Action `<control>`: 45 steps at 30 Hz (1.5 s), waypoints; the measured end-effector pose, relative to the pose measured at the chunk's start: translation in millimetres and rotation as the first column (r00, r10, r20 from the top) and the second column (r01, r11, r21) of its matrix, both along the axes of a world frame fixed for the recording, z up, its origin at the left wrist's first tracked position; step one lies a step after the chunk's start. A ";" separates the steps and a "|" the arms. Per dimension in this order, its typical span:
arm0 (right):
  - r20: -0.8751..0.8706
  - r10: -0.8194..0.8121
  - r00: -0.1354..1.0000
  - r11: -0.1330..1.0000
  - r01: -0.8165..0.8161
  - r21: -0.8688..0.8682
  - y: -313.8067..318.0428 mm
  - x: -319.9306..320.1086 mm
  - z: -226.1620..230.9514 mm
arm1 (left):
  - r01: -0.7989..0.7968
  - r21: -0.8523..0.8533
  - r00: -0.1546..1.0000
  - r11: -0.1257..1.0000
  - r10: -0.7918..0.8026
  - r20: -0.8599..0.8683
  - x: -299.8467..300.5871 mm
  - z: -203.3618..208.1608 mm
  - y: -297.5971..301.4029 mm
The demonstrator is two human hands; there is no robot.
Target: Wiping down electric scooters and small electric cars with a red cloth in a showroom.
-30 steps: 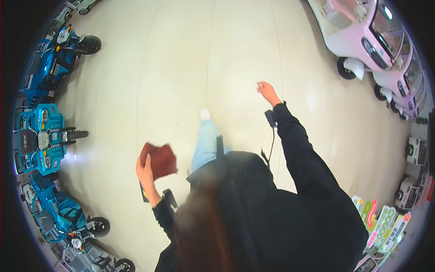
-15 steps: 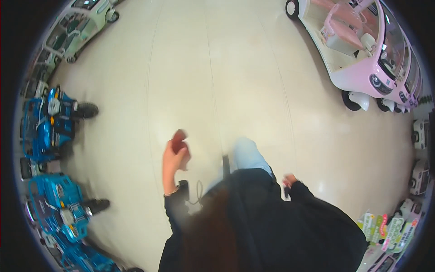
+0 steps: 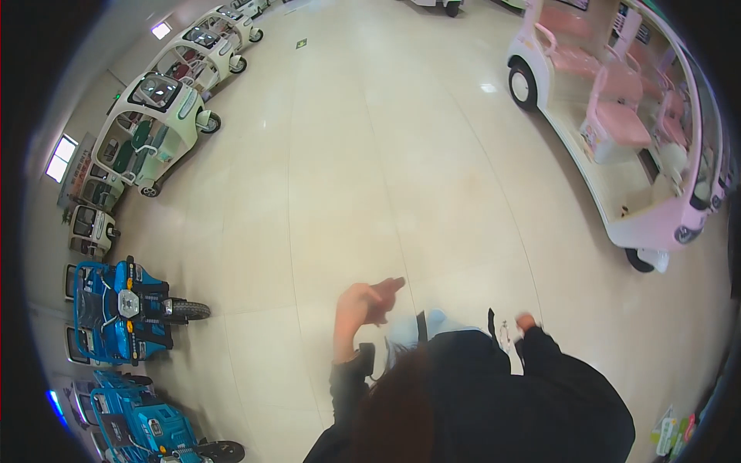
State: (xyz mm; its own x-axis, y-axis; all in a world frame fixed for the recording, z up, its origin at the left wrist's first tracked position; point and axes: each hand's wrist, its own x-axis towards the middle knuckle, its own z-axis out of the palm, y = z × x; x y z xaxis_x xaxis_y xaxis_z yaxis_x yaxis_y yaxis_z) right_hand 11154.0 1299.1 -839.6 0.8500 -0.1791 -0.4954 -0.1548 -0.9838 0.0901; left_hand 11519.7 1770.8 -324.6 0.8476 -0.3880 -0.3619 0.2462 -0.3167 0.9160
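My left hand is closed around a dark red object, soft-looking and blurred, its narrow tip pointing forward. I cannot make out its exact kind. A dark band or device sits at that wrist, below a black sleeve. Lower right, my right hand is curled like a fist at the end of its black sleeve, smeared by motion. Beside it hangs a small pale, loosely shaped thing; whether the fingers hold it is unclear. Both hands are over the floor, apart from the vehicles.
Blue cargo tricycles line the left side, front wheels pointing inward. Farther ahead on the left stand cream covered three-wheelers. A pink open-sided vehicle with pink seats stands on the right. Pale tiled floor runs between the rows.
My view has tilted up, so more of the room ahead shows and the vehicles sit lower. My left hand, still holding the dark red object, has shifted right in the picture.
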 end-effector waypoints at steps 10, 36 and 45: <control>0.441 -0.631 0.639 0.565 -0.012 0.825 57.7 724.1 259.9 | -0.134 0.329 0.971 0.935 0.190 -0.146 284.7 -44.6 19.2; -0.234 -0.093 0.968 0.953 0.019 -0.302 -405.3 1322.4 1.7 | -0.242 0.176 0.891 0.954 0.147 0.430 1222.2 -81.6 -257.2; 0.606 -0.442 0.661 0.797 -0.020 0.604 -295.2 1942.1 224.8 | -0.157 0.749 0.986 0.644 0.150 0.078 1447.4 -18.0 -297.4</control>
State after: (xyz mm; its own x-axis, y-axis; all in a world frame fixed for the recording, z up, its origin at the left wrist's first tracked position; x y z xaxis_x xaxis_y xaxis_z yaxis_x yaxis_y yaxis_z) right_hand 13096.0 1003.8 -614.9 0.9373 -0.3145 0.1502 -0.1499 -0.7527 -0.6410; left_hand 12967.2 1473.5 -342.6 0.8742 0.1488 -0.4623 0.3490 -0.8545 0.3848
